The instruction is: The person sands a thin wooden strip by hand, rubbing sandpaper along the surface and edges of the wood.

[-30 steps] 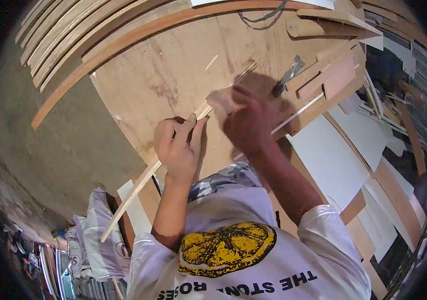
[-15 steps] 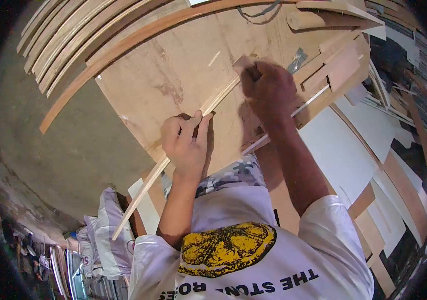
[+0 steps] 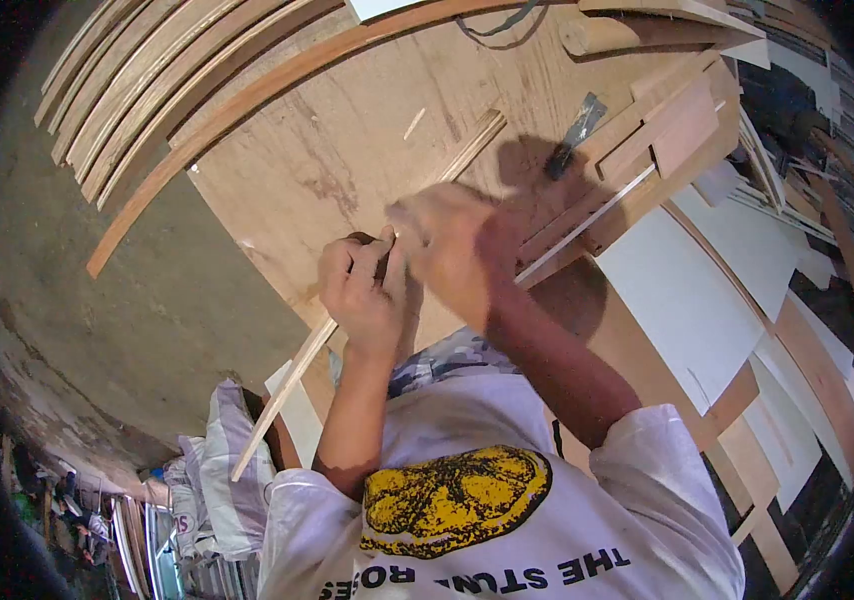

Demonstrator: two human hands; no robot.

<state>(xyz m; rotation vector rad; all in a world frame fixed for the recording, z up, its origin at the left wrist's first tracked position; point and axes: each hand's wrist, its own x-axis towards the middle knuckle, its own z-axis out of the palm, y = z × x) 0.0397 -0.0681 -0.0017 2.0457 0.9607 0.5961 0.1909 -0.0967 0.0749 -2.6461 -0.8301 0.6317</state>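
Observation:
A thin pale wooden strip (image 3: 287, 392) runs diagonally across the plywood board (image 3: 347, 130), its lower end reaching past the board's edge. My left hand (image 3: 359, 290) pinches the strip near its middle. Close beside it, my right hand (image 3: 457, 245) is closed over the strip, slightly blurred. The small sandpaper-like piece seen in it earlier is mostly hidden by the fingers now. Beyond the right hand the strip's far end shows, near a small wood sliver (image 3: 414, 124).
A dark-bladed tool (image 3: 575, 135) lies right of the strip, beside flat wood pieces (image 3: 685, 130). Long curved strips (image 3: 177, 75) fill the upper left. White panels (image 3: 682, 300) lie at the right, and a white sack (image 3: 232, 470) stands lower left.
My right hand moved up along the strip to its far end, then came back down beside my left hand. The left hand kept its pinch on the strip.

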